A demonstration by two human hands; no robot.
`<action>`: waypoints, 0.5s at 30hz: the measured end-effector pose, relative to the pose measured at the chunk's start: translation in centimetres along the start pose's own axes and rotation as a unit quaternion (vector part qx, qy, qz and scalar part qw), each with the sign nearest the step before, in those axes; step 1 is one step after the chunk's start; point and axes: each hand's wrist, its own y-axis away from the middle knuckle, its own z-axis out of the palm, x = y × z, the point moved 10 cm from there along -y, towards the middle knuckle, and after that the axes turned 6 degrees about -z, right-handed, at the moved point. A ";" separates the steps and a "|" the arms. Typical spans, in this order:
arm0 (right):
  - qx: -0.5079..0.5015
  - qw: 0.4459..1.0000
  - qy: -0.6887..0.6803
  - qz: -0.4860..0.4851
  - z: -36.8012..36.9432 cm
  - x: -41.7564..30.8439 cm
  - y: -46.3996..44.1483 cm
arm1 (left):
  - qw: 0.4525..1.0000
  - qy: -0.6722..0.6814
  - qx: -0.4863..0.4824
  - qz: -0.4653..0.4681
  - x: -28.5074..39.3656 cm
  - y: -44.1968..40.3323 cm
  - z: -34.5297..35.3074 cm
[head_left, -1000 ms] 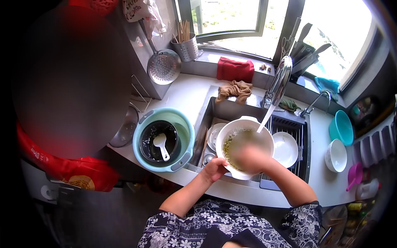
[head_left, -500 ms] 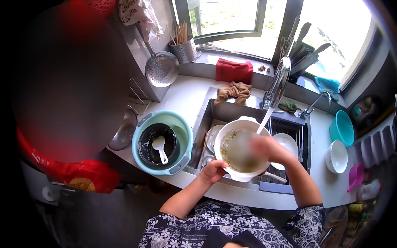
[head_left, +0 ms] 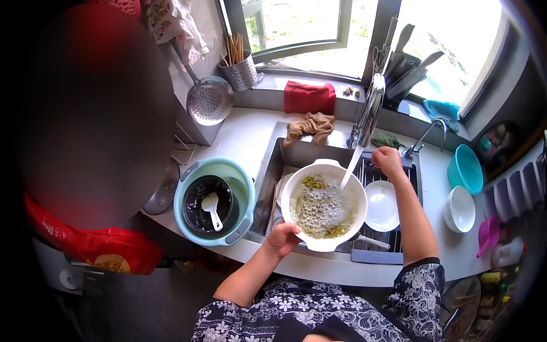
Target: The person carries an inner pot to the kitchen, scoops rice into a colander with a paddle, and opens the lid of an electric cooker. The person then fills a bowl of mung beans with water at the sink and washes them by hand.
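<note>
My left hand (head_left: 283,239) grips the lower left rim of a white bowl (head_left: 291,196) over the sink (head_left: 274,165). Green beans (head_left: 314,182) lie in bubbly water inside it. A stream from the chrome faucet (head_left: 369,111) runs into the bowl. My right hand (head_left: 387,159) is up at the faucet's lever, its fingers closed around the end. To the right of the bowl, a white dish (head_left: 382,206) rests on the black drying rack (head_left: 409,182). A pale handle (head_left: 373,242) sticks out beside the bowl's lower right.
Left of the sink stands a light-blue basin (head_left: 244,185) holding a black pot (head_left: 196,216) with a white rice paddle (head_left: 211,206). A teal bowl (head_left: 465,170) and a white bowl (head_left: 459,210) are at the right. Knives (head_left: 413,71) stand behind the faucet.
My right hand has left the bowl's contents and moved up to the faucet lever. The beans and bubbles now show. My left hand still holds the rim. The view has shifted slightly.
</note>
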 end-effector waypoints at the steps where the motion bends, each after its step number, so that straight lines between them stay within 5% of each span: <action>1: -0.001 1.000 0.000 0.001 0.0 -0.1 -0.1 | 1.000 -0.001 0.000 -0.001 0.1 0.1 0.1; 10: 0.069 0.995 -0.044 0.050 -1.3 0.8 -1.5 | 1.000 -0.003 -0.008 -0.006 0.9 1.9 1.0; 12: 0.040 0.997 -0.012 0.061 -0.4 0.2 -0.7 | 1.000 -0.009 0.011 0.005 1.3 2.4 1.0; 15: -0.135 0.949 -0.224 0.176 4.8 -5.4 5.8 | 0.999 -0.010 0.027 0.016 2.2 3.3 0.8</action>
